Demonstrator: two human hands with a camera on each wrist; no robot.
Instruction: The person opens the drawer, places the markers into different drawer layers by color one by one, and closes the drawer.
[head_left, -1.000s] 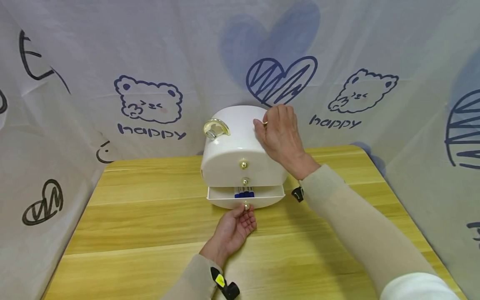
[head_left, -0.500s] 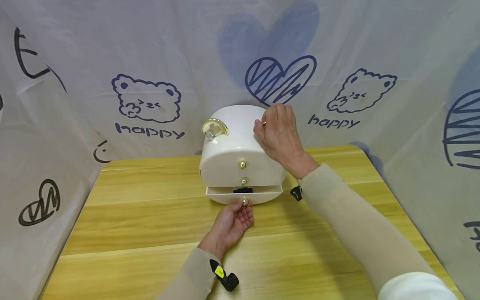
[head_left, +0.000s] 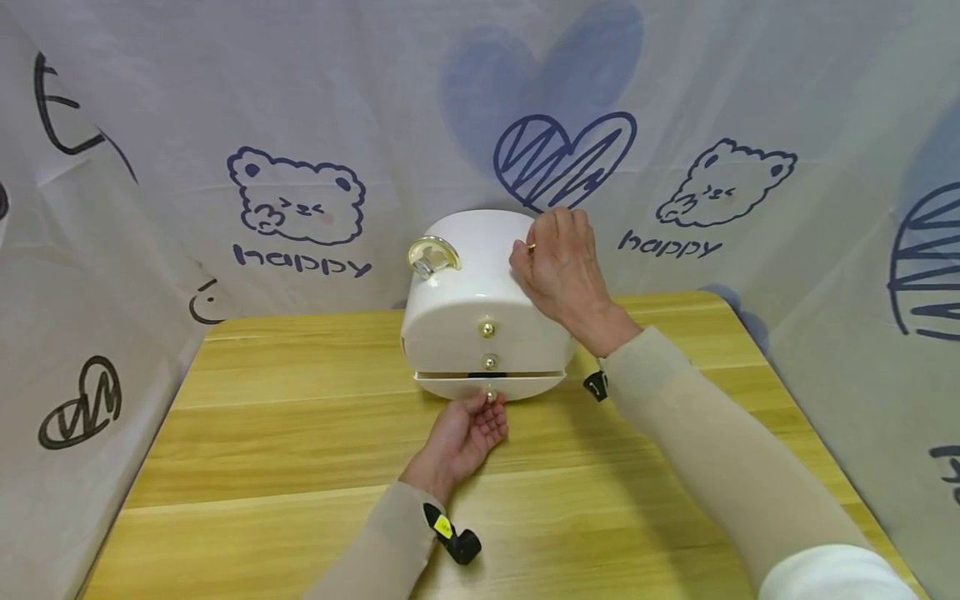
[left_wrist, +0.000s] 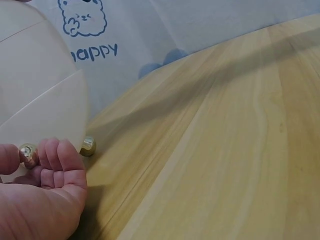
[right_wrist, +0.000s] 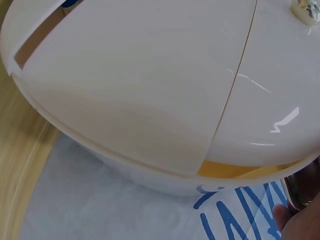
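- Head view: my left hand (head_left: 467,435) pinches the gold knob (head_left: 491,397) of the bottom drawer (head_left: 487,386), nearly flush in the white box (head_left: 480,292) on the tabletop (head_left: 285,433); I should push straight in. My right hand (head_left: 558,271) steadies the box top, its grip curled on something gold
- Left wrist view: thumb and fingers (left_wrist: 60,155) close on the knob (left_wrist: 28,154); cloth reads "happy" (left_wrist: 94,51)
- Right wrist view: box lid (right_wrist: 150,85) fills it; only a fingertip shows

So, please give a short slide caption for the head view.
Left hand pinches the bottom drawer's gold knob; right hand rests on the white box.
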